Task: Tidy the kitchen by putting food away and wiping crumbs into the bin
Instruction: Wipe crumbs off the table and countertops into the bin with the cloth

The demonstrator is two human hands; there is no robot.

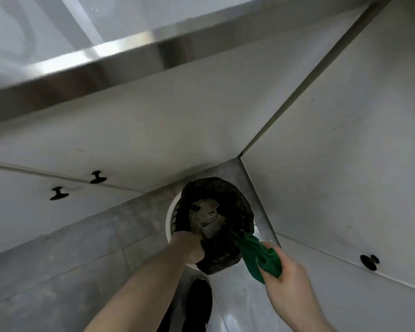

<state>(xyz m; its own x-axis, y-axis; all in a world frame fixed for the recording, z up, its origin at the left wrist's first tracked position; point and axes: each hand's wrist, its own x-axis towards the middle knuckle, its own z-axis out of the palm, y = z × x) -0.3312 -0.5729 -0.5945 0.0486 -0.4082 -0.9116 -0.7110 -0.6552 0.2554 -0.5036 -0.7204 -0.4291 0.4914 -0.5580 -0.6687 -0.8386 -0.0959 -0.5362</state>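
white cabinets [153, 130], black knobs [97, 177], black shoe [198, 305]

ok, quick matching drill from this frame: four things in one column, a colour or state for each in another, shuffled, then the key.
Things:
1. cloth
2. bin liner
3. cupboard knobs
4. left hand

Colour or state:
A. grips the near rim of the bin
B. green, bunched in the right hand
C. black, stretched over the white bin
D. black, on pale doors

Pairs: 1-B, 2-C, 3-D, 4-A
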